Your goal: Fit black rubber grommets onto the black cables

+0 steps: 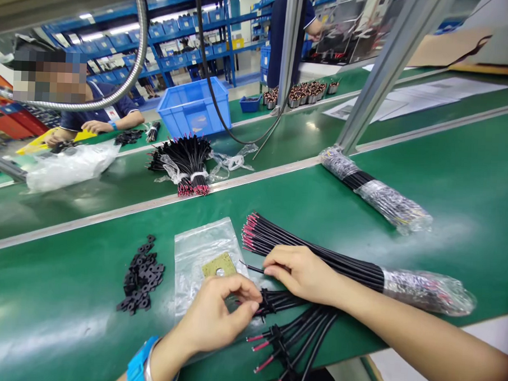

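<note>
My right hand [307,274] pinches a black cable [254,268] near its stripped end, which points left. My left hand [215,312] is curled just below that end, thumb and forefinger nearly together; whatever lies between them is hidden. Behind my right hand stretches a bundle of black cables [327,254] with red wire ends, its right part wrapped in clear plastic. Below my hands lie more cables [310,333] with small black pieces fitted near their red ends. A yellowish square pad [215,264] with a hole rests on a clear zip bag [188,246] behind my left hand.
Loose small black parts [143,278] form a pile at left. A plastic-wrapped cable bundle [376,190] lies at back right, by a metal post [385,67]. Beyond the metal rail sit tied cables [188,159] and a blue crate [194,106]. A co-worker's hands [94,126] are at far left.
</note>
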`<state>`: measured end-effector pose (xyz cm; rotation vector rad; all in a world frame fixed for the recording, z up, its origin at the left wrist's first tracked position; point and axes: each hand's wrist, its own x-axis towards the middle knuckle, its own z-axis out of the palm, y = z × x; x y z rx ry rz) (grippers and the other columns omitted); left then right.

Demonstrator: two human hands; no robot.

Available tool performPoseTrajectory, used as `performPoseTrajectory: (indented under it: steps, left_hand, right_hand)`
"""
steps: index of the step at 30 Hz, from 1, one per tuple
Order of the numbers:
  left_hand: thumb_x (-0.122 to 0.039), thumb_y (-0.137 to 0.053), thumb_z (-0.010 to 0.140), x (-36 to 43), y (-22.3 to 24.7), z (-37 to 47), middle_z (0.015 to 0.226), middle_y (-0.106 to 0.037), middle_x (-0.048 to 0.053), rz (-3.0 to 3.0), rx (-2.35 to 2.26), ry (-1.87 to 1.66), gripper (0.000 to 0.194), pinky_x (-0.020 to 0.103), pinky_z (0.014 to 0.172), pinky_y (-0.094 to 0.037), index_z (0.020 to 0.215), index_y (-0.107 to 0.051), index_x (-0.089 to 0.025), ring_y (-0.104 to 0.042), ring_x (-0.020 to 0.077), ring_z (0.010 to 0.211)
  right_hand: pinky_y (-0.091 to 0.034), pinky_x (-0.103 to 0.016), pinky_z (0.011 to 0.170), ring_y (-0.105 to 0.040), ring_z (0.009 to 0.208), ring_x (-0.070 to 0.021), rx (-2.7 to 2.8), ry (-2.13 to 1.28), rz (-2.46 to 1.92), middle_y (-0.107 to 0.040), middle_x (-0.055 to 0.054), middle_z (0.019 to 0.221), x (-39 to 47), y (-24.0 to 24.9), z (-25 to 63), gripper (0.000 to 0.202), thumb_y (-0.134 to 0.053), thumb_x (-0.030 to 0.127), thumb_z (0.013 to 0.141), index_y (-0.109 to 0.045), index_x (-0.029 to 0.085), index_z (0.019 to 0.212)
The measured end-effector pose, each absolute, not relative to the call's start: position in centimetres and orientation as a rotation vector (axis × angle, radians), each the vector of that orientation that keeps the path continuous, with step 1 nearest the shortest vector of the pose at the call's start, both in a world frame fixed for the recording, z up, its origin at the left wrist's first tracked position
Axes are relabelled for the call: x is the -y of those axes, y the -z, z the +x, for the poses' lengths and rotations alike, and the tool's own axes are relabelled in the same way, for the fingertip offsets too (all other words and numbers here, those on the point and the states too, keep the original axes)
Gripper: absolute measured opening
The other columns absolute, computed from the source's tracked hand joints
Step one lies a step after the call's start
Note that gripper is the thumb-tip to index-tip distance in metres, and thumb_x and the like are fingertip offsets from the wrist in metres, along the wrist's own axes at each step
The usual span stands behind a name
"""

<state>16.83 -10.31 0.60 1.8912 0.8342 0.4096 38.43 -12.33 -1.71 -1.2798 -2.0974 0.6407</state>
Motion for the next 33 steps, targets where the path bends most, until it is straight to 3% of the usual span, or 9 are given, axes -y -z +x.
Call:
performPoseTrajectory:
  steps: [5, 11, 13, 16, 20, 25, 28, 33]
  left_hand:
    - [-0.019, -0.055, 0.084, 8.6, -2.3, 15.4, 0.087, -0.073, 0.002, 2.012, -0.906, -0.377, 0.016, 0.027, 0.074, -0.052, 0.093, -0.067, -0.022, -0.067, 0.0167, 0.079]
    - [-0.042, -0.051, 0.085, 1.8, -2.8, 7.1, 0.110, -0.068, 0.011, 2.468, -1.625, -0.202, 0.037, 0.040, 0.087, -0.048, 0.113, -0.063, -0.020, -0.063, 0.0296, 0.099]
    - [-0.038, -0.053, 0.083, -0.2, -2.3, 4.4, 0.114, -0.065, 0.016, 2.560, -1.794, -0.008, 0.040, 0.043, 0.092, -0.044, 0.115, -0.063, -0.015, -0.060, 0.0331, 0.104]
    - [-0.032, -0.057, 0.078, -1.6, -1.4, 2.6, 0.105, -0.066, 0.014, 2.447, -1.898, 0.182, 0.031, 0.037, 0.084, -0.048, 0.102, -0.068, -0.017, -0.064, 0.0302, 0.094]
    - [-0.022, -0.055, 0.075, -1.6, -1.0, 2.9, 0.091, -0.068, 0.006, 2.301, -1.908, 0.087, 0.015, 0.029, 0.072, -0.048, 0.084, -0.067, -0.021, -0.066, 0.0234, 0.084]
    - [-0.015, -0.054, 0.073, -1.4, -1.2, 2.9, 0.101, -0.069, 0.007, 2.221, -1.881, 0.008, 0.032, 0.025, 0.073, -0.049, 0.103, -0.066, -0.017, -0.067, 0.0172, 0.076]
    - [-0.013, -0.056, 0.071, -1.3, -1.4, 2.6, 0.096, -0.070, 0.006, 2.188, -1.842, -0.009, 0.033, 0.024, 0.073, -0.049, 0.103, -0.067, -0.017, -0.067, 0.0172, 0.077]
    - [-0.018, -0.060, 0.070, -0.8, -2.1, 2.6, 0.080, -0.070, 0.003, 2.172, -1.798, -0.045, 0.020, 0.027, 0.066, -0.048, 0.088, -0.068, -0.020, -0.065, 0.0205, 0.075]
  right_hand:
    - [-0.048, -0.031, 0.067, -0.061, 0.075, -0.0218, 2.384, -0.298, -1.588, -0.063, -0.008, 0.081, 12.3, 2.5, 37.0, 0.011, -0.057, 0.021, 0.086, -0.062, 0.014, 0.080]
    - [-0.049, -0.032, 0.065, -0.061, 0.075, -0.0219, 2.288, -0.262, -1.609, -0.061, -0.007, 0.079, 13.0, 2.6, 36.8, 0.010, -0.046, 0.016, 0.086, -0.055, 0.014, 0.090]
    - [-0.050, -0.033, 0.068, -0.062, 0.076, -0.0210, 2.231, -0.319, -1.556, -0.063, -0.007, 0.081, 13.1, 2.7, 36.9, 0.016, -0.044, 0.016, 0.087, -0.053, 0.014, 0.100]
    - [-0.050, -0.034, 0.074, -0.063, 0.083, -0.0210, 2.195, -0.338, -1.457, -0.065, -0.008, 0.089, 13.2, 3.0, 37.2, 0.020, -0.042, 0.021, 0.090, -0.051, 0.016, 0.107]
    - [-0.049, -0.032, 0.072, -0.063, 0.080, -0.0191, 2.146, -0.341, -1.353, -0.065, -0.006, 0.091, 13.3, 3.3, 37.5, 0.016, -0.042, 0.024, 0.094, -0.051, 0.018, 0.105]
    - [-0.049, -0.030, 0.071, -0.062, 0.079, -0.0178, 2.111, -0.348, -1.282, -0.065, -0.006, 0.090, 13.4, 3.4, 37.7, 0.012, -0.044, 0.023, 0.094, -0.052, 0.019, 0.102]
    - [-0.048, -0.030, 0.069, -0.061, 0.077, -0.0173, 2.112, -0.373, -1.261, -0.064, -0.005, 0.087, 13.3, 3.4, 37.8, 0.011, -0.045, 0.023, 0.094, -0.053, 0.018, 0.100]
    - [-0.048, -0.029, 0.068, -0.060, 0.075, -0.0165, 2.108, -0.431, -1.240, -0.063, -0.005, 0.084, 13.2, 3.2, 37.7, 0.010, -0.045, 0.023, 0.094, -0.053, 0.019, 0.096]
